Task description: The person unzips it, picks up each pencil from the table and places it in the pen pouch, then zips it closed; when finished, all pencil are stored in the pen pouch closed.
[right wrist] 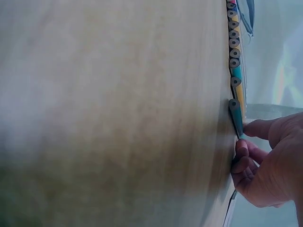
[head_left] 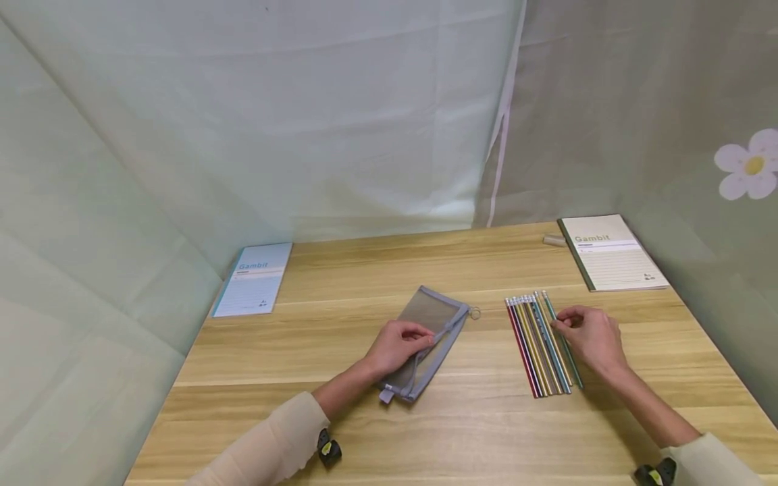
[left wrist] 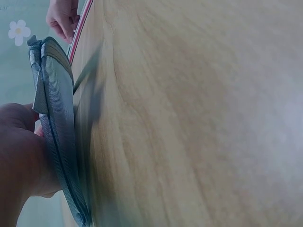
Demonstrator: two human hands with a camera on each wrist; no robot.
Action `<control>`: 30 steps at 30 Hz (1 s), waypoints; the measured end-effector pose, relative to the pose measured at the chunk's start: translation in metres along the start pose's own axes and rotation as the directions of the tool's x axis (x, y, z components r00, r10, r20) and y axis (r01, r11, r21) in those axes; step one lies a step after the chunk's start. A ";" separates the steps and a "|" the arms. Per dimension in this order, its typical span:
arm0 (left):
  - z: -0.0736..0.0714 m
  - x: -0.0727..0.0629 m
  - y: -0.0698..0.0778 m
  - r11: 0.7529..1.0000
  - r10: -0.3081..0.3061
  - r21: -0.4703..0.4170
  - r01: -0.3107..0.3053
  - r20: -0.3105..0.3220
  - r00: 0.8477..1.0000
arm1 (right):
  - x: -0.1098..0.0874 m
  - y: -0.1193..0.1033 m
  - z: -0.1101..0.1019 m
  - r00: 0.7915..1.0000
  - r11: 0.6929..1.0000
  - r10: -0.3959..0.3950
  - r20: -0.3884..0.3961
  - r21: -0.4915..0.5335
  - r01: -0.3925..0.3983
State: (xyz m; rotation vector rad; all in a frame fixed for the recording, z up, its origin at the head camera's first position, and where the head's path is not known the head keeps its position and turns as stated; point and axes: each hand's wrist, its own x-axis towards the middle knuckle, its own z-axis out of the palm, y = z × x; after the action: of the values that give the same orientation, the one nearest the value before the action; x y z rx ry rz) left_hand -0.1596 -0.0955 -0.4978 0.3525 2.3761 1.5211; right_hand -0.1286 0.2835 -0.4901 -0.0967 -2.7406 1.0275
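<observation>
1. Blue notebook (head_left: pixel 252 282), cream notebook (head_left: pixel 616 260): both "Gambit", table's (head_left: pixel 474 439) far corners.
2. Left hand (head_left: pixel 396 349) grips mesh pouch (head_left: pixel 430 359), mid-table.
3. Right hand (head_left: pixel 592 337) pinches green pencil (head_left: pixel 570 358), right side.
4. Only right wrist view shows pencil cores (right wrist: pixel 234 43).

From my remote seat I read this as a curtained-off desk space: pale fabric (head_left: pixel 365 135) hangs at twelve o'clock, a printed flower (head_left: pixel 754 165) shows at two, and the wood-grain tabletop (head_left: pixel 243 364) carries notebooks (head_left: pixel 614 263) and pencils (head_left: pixel 535 347). Home or office, I cannot tell.

Pale cream sleeves (head_left: pixel 273 435), black wrist devices (head_left: pixel 331 457), yellow-green marks (head_left: pixel 326 447)
</observation>
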 end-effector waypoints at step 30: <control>0.000 0.001 -0.001 0.999 -0.008 -0.043 0.008 -0.010 1.000 | 0.003 -0.003 -0.012 0.998 0.999 -0.004 -0.062 0.046 0.007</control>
State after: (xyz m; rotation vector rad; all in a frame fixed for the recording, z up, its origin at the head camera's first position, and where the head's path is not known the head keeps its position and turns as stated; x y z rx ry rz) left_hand -0.1606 -0.0960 -0.4989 0.3260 2.3457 1.5714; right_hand -0.1285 0.2890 -0.4791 -0.1116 -2.6582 1.0680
